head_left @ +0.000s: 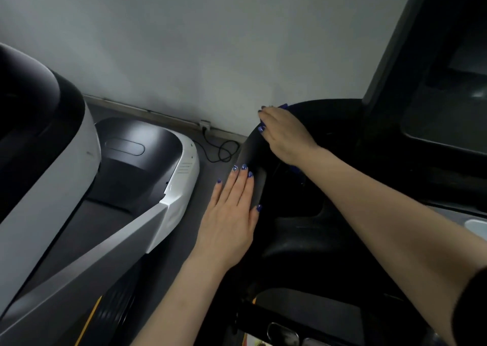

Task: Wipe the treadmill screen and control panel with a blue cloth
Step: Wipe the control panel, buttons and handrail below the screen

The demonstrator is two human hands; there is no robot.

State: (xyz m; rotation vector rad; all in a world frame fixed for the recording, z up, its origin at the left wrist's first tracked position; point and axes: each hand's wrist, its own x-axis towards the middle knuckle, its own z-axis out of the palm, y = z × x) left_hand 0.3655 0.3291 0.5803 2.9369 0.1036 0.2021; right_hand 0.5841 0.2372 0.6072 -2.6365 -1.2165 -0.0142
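The fingers point(263, 120) of the right hand point(286, 136) curl over the rounded left corner of the black plastic treadmill console point(316, 187), pressing down a blue cloth point(284, 106) of which only slivers show: one at the hand's 12 o'clock edge, another under the wrist at about 5 o'clock. The hand grips the cloth against the console rim, and most of the fabric is hidden beneath the palm.

The left hand point(232, 213) lies flat with straight fingers together, holding nothing, resting on the console's grey left edge at 7 o'clock from the right hand, apparently bracing.

The dark glossy treadmill screen point(448, 103) stands at 2 o'clock from the right hand, well apart from the cloth. A neighbouring white and black treadmill point(181, 166) sits at 9 o'clock, with a black power cable point(221, 150) on the floor by the wall.

Judging from this, wiping is under way at the panel's outer corner. Whether the screen is already wiped cannot be told; the central panel and screen probably remain.
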